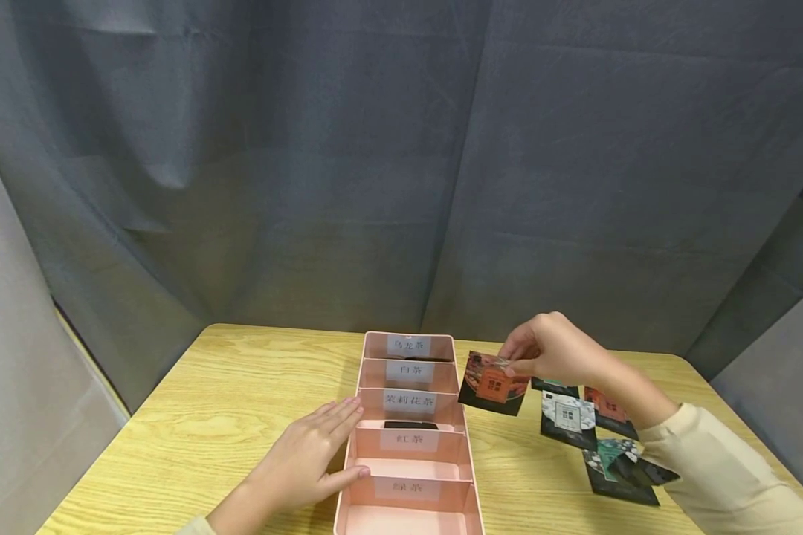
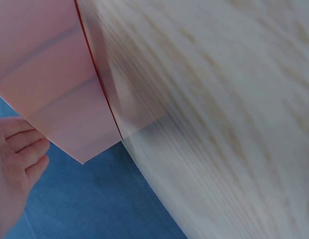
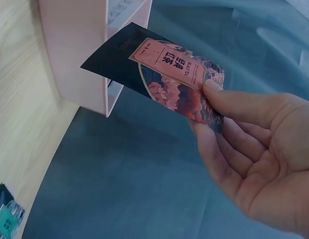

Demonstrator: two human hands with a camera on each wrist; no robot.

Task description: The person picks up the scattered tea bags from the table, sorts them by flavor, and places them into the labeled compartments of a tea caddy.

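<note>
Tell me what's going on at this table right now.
A person is handling tea packets beside a pink divided box. The right hand pinches a black packet with a red label in the air just right of the box. The left hand rests flat against the box's left side. More packets lie on the wooden table to the right.

backdrop: grey curtain (image 1: pixel 401 148) | furniture: light wooden table (image 1: pixel 207 416)

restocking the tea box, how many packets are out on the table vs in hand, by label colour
Red label: 2, one in the right hand as the held packet, one red packet on the table
Teal label: 2, and
White label: 1
Total: 5 packets outside the pink box
</note>
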